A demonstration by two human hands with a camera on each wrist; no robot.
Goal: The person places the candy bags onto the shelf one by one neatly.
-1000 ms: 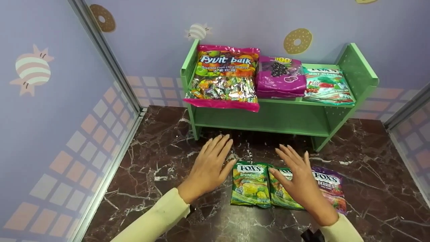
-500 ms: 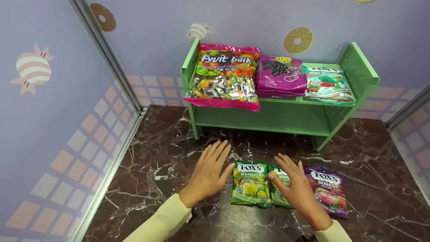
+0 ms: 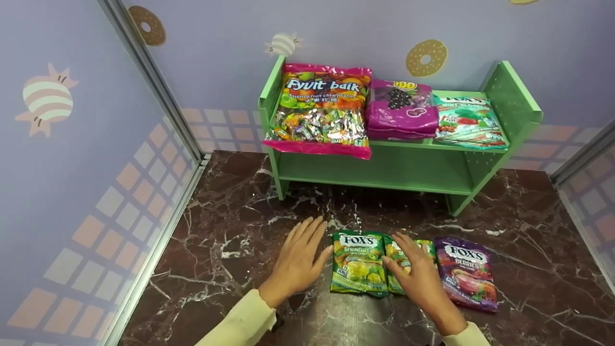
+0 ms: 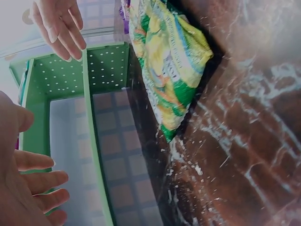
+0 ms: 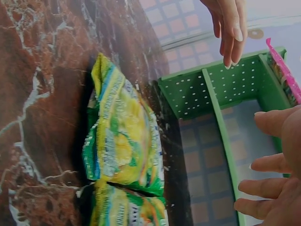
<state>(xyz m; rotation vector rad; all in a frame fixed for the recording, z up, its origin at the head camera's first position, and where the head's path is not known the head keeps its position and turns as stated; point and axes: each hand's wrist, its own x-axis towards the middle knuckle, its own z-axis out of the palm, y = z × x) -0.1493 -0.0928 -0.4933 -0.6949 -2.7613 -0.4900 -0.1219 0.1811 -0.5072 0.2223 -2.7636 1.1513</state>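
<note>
Two green candy bags lie side by side on the dark marbled surface: the left Spring Tea bag [image 3: 358, 264] and a second green bag [image 3: 395, 281] partly covered from view by my right hand. Beside them on the right is a purple Berries candy bag [image 3: 467, 274]. My left hand [image 3: 299, 259], fingers straight, hovers just left of the first green bag. Over the second green bag, my right hand [image 3: 415, 274] is held with fingers extended. Both wrist views show the hands raised above the surface, apart from the bags [image 4: 171, 61], holding nothing.
A green two-tier shelf [image 3: 375, 173] stands behind the bags. On its top lie a Fruit candy bag [image 3: 322, 110], a purple blackcurrant bag [image 3: 402, 110] and mint candy bags [image 3: 470, 122]. Printed panels [image 3: 96, 158] wall in the sides and back.
Both hands have drawn back toward the person. The right hand has also shifted left, uncovering the purple Berries bag. The bags have stayed in place.
</note>
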